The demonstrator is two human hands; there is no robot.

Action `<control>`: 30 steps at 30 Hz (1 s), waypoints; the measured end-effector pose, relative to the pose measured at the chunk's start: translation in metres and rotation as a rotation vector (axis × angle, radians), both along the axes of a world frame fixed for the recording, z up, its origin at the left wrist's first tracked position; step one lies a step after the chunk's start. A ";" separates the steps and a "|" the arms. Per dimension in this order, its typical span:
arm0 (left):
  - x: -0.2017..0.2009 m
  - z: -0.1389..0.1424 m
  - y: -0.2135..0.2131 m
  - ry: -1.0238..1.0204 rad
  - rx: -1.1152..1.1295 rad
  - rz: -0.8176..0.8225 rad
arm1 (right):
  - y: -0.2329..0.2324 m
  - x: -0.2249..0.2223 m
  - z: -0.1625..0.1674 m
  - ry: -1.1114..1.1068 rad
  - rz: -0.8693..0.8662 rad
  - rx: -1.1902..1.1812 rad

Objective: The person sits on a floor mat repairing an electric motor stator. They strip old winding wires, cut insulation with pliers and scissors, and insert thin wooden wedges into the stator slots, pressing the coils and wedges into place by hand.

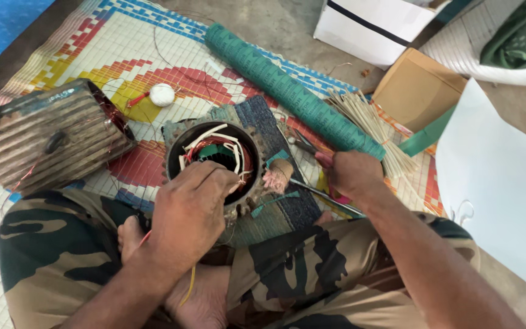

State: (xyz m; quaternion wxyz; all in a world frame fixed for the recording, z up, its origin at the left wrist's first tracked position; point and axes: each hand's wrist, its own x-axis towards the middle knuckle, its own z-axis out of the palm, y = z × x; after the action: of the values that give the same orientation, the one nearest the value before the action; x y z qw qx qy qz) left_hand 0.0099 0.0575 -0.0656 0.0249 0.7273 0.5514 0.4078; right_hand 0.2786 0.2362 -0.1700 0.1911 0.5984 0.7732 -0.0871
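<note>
Person's sitting cross-legged on a woven mat (44, 201). Left hand (187, 213) is curled over the rim of a round stator (214, 152) right in front of the knees, fingertips pinching at the windings inside. Right hand (351, 173) is closed around red-handled pliers (312, 152), just right of the stator. A green roll (287, 88) lies behind it, and a ribbed motor housing (47, 134) sits off to the left.

left hand (187, 210) curled, right hand (351, 173) fisted, legs crossed
</note>
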 end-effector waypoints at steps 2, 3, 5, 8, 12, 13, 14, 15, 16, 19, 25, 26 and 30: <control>0.003 -0.004 0.001 -0.026 0.029 0.011 | -0.003 -0.004 -0.002 -0.035 -0.033 0.041; 0.005 -0.006 0.001 -0.039 0.038 0.000 | -0.004 -0.006 -0.003 0.001 0.075 0.138; 0.007 -0.010 0.004 -0.088 0.036 -0.034 | -0.001 -0.014 -0.004 0.073 0.287 0.339; 0.006 -0.012 0.006 -0.186 -0.014 -0.113 | 0.012 -0.034 -0.009 0.527 0.272 0.193; 0.002 -0.011 0.005 -0.296 -0.070 -0.211 | 0.021 -0.067 -0.024 0.410 0.124 0.030; 0.002 -0.010 0.004 -0.317 -0.076 -0.225 | 0.020 -0.073 -0.027 0.319 0.082 0.057; 0.001 -0.010 0.004 -0.326 -0.084 -0.220 | 0.017 -0.077 -0.028 0.229 0.041 0.085; 0.002 -0.010 0.004 -0.336 -0.095 -0.210 | 0.014 -0.079 -0.029 0.205 0.012 0.044; 0.001 -0.009 0.003 -0.349 -0.107 -0.199 | 0.011 -0.079 -0.031 0.179 -0.015 0.001; 0.002 -0.009 0.003 -0.374 -0.130 -0.199 | 0.004 -0.070 -0.030 0.141 -0.085 -0.051; 0.000 -0.011 0.003 -0.325 -0.125 -0.192 | -0.002 -0.053 -0.028 0.101 -0.117 -0.099; -0.001 -0.012 0.004 -0.325 -0.123 -0.205 | -0.002 -0.052 -0.030 0.092 -0.127 -0.117; -0.002 -0.012 0.003 -0.310 -0.143 -0.220 | -0.002 -0.055 -0.031 0.113 -0.136 -0.090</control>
State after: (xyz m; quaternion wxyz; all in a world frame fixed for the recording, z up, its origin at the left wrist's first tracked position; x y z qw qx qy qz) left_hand 0.0080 0.0609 -0.0772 0.2058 0.7081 0.4857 0.4694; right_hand 0.2237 0.2342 -0.2007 0.1675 0.6345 0.7356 -0.1680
